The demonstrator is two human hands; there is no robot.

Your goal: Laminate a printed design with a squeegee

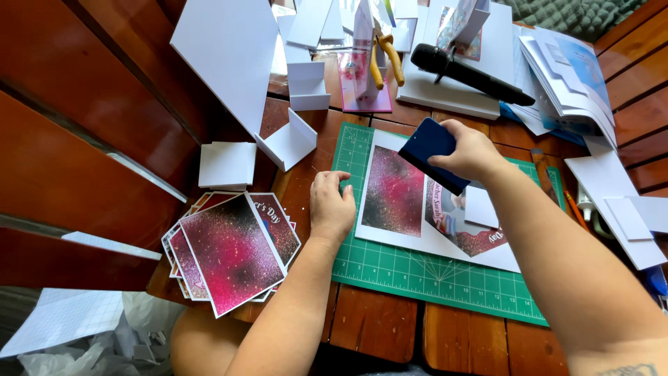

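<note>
On the wooden table, from the left:
Card stack [233, 252]: pink glittery prints, fanned near the table edge.
Left hand [331, 206]: fingers curled together, pressed on the green cutting mat [417, 275] beside the printed sheet [410, 198].
Right hand [471, 150]: clamped on a dark blue scraper [430, 149], tilted over the sheet.
</note>
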